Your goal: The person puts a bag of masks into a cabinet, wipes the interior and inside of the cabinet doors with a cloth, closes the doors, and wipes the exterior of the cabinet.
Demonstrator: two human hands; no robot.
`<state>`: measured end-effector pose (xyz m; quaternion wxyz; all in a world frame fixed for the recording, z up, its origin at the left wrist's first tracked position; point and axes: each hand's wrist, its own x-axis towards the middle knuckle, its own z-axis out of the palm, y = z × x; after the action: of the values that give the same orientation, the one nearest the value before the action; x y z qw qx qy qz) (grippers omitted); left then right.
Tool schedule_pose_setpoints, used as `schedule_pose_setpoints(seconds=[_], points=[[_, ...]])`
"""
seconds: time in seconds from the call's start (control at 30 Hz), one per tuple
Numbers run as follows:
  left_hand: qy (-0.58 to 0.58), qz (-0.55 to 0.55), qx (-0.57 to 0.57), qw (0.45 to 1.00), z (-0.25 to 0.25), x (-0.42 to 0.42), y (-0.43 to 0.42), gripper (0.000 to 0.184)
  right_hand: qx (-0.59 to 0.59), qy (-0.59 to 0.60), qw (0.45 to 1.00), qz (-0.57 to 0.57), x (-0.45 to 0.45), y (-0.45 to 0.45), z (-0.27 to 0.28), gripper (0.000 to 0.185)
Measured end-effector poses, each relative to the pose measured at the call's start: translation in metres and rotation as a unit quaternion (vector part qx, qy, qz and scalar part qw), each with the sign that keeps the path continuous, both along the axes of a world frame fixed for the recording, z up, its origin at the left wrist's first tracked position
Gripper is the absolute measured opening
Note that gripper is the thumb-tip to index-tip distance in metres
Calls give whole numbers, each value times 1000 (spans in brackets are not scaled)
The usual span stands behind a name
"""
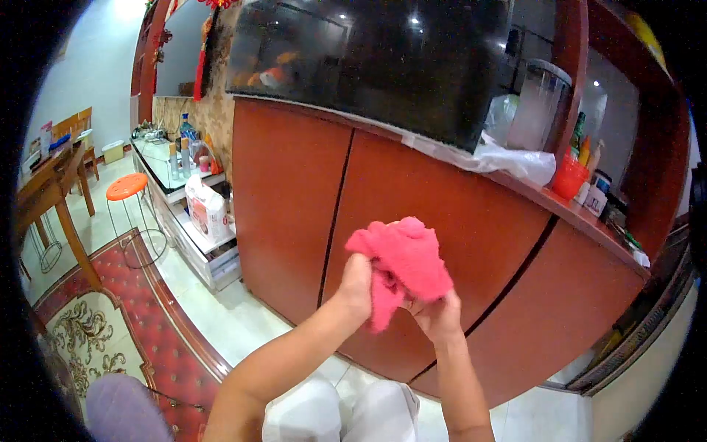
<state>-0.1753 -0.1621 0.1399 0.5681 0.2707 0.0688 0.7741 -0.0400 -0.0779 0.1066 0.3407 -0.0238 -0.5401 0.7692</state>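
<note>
A bunched pink cloth [412, 258], fuzzy like a towel, is held up in front of the reddish-brown cabinet [287, 199]. My left hand [356, 286] grips its left side, with the thumb showing and the fingers hidden behind the fabric. On the lower right edge, my right hand [437, 315] is closed on the same cloth, its fingertips partly covered. One corner of the cloth hangs down between the two hands. Whether the cloth touches the cabinet door I cannot tell.
A dark fish tank [383, 66] with orange fish stands on the cabinet. On the ledge at right are a white plastic bag [515, 160], a red cup [569, 177] and bottles. At left are an orange stool [127, 186], a low glass-topped stand [158, 163] and a wooden table [44, 184].
</note>
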Motion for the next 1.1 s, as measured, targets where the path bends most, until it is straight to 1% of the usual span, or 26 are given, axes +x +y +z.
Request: schedule_pose_setpoints(seconds=[0.07,0.1,0.2,0.3,0.33,0.37,0.4,0.43,0.47,0.5,0.53,0.57,0.6,0.67,0.7,0.8,0.83,0.87,0.9,0.93,0.97,1.0,1.03,1.07,1.1], points=[[16,-7,12,1000,-3,4,-13,49,-58,66,995,50,12,-13,6,60],[23,1,0,1000,-2,6,-20,51,-64,62,995,46,15,-15,5,64],[13,2,14,1000,-14,5,-21,48,-88,84,988,91,20,-20,0,63],[47,41,17,998,-25,1,-19,47,-124,54,989,63,26,-21,-6,56],[101,76,7,992,-28,-1,-18,45,-69,5,998,-14,26,-20,-11,50],[154,110,-4,982,-30,-5,-17,42,-14,-44,995,-91,23,-18,-17,44],[207,144,-15,968,-33,-9,-17,40,40,-94,981,-166,22,-18,-22,39],[214,185,-59,957,-39,-14,-19,37,-29,-23,982,-186,23,-18,-17,23],[220,225,-102,944,-46,-20,-21,34,-26,36,972,-232,22,-10,-20,23],[224,264,-146,927,-53,-26,-24,32,-59,46,971,-228,27,-12,-10,23],[197,258,-161,932,-59,-33,-29,30,-91,57,969,-224,35,-13,-2,24],[171,252,-177,936,-66,-41,-34,29,-97,127,978,-136,43,10,-19,24],[143,245,-193,939,-72,-45,-37,27,-80,108,980,-146,46,10,-18,25],[95,203,-186,956,-87,-52,-36,25,-46,69,983,-165,48,9,-14,26],[71,183,-182,964,-92,-52,-35,25,-8,27,982,-186,44,7,-18,22],[37,144,-193,970,-80,-40,-37,24,79,-102,977,-171,26,-9,-33,16],[60,128,-185,973,-83,-40,-36,29,147,-140,969,-144,21,-10,-40,27],[84,111,-177,974,-89,-40,-34,34,196,-127,962,-140,16,-22,-44,40],[107,95,-170,975,-93,-41,-32,39,198,-147,959,-137,9,-29,-51,46],[126,100,-171,972,-93,-40,-32,36,198,-168,956,-134,6,-34,-56,52],[146,105,-173,968,-93,-41,-34,34,209,-191,955,-92,7,-29,-62,56],[167,110,-172,965,-92,-42,-34,31,169,-202,961,-78,10,-27,-63,55],[283,186,-205,918,-93,-48,-35,27,130,-212,966,-66,14,-23,-63,54],[391,257,-231,853,-94,-56,-37,22,92,-222,969,-55,18,-20,-63,53],[491,324,-251,769,-94,-61,-38,18,42,-167,980,-98,21,-15,-64,43]])
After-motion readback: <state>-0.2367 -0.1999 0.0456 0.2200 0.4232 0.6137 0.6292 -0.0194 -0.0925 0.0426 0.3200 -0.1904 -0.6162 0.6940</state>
